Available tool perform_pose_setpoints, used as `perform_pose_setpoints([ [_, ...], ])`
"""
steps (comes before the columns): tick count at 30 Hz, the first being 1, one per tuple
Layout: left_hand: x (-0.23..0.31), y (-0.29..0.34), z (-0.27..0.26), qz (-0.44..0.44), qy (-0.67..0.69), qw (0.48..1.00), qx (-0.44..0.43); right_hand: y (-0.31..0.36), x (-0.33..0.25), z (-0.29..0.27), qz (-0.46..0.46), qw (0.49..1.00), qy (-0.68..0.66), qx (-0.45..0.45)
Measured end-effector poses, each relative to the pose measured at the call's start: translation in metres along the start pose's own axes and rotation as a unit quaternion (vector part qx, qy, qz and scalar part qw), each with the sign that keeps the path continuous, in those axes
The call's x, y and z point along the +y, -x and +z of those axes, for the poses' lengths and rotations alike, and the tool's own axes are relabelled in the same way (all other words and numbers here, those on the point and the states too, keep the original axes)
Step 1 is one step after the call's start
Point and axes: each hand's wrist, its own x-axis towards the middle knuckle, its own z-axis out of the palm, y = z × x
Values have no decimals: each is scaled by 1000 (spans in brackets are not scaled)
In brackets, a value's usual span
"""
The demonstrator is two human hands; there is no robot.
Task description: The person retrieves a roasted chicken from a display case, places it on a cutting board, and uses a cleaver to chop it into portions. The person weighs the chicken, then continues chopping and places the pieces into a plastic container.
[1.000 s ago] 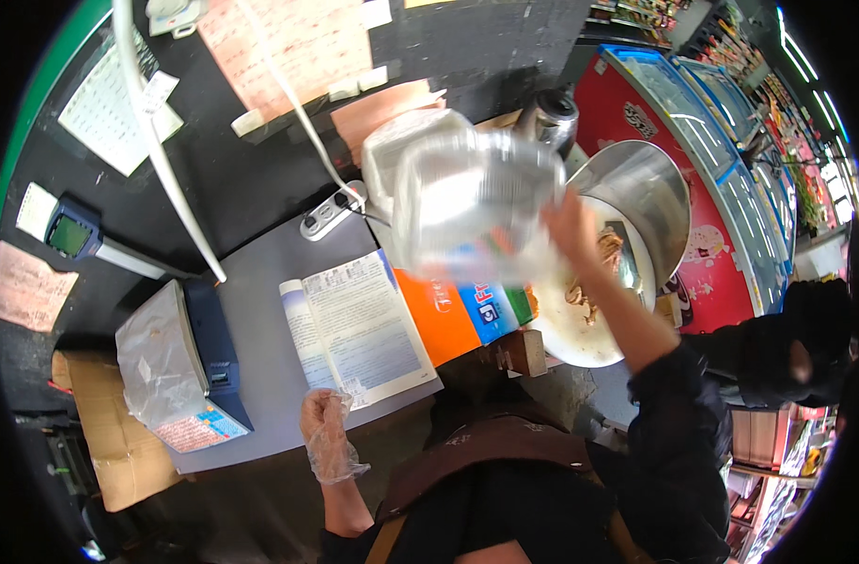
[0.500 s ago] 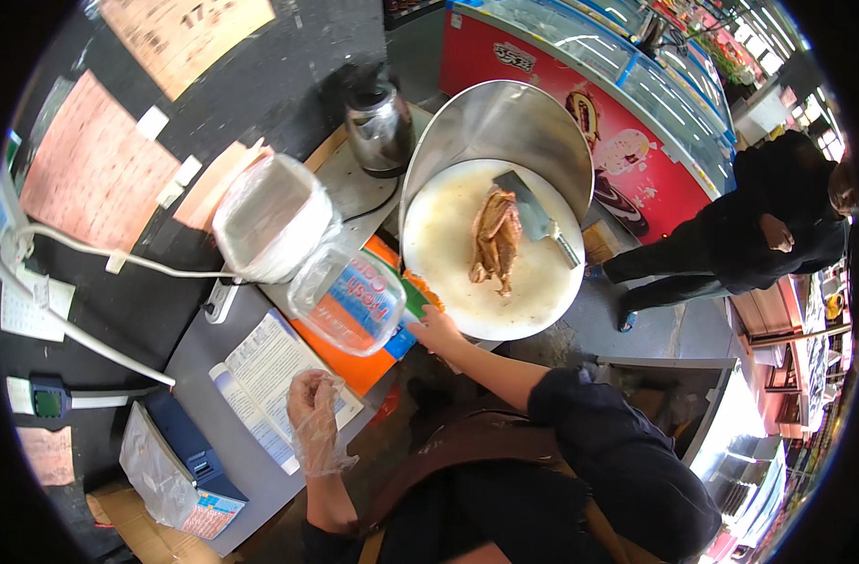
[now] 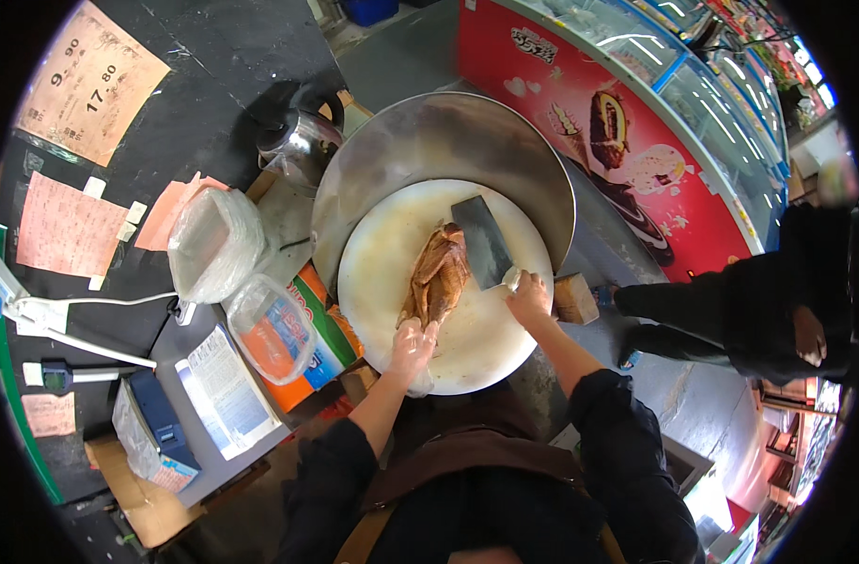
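At the left, 1 clear plastic container (image 3: pixel 274 331) is near the round white chopping board (image 3: pixel 486 343). The gloved left hand (image 3: pixel 414 348) has its fingers closed on the lower end of the roasted bird (image 3: pixel 441 271), which lies on this board. Then comes the cleaver (image 3: pixel 483 240), its handle held by the right hand (image 3: pixel 531 299).

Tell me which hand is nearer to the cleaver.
Right. The right hand is at the handle of the cleaver; the left hand is farther off to the left, at the near end of the roasted meat.
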Motion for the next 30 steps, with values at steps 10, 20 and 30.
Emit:
perform_pose_setpoints([
  [10, 34, -53, -4, -348, 253, 902, 46, -9, 16, -23, 158, 828, -477, -250],
  [20, 12, -85, -17, -323, 383, 866, -1, 99, 26, -42, 212, 918, -322, -88],
  [30, 18, -120, -15, -370, 211, 903, -59, 70, -10, -26, 113, 926, -353, -71],
])
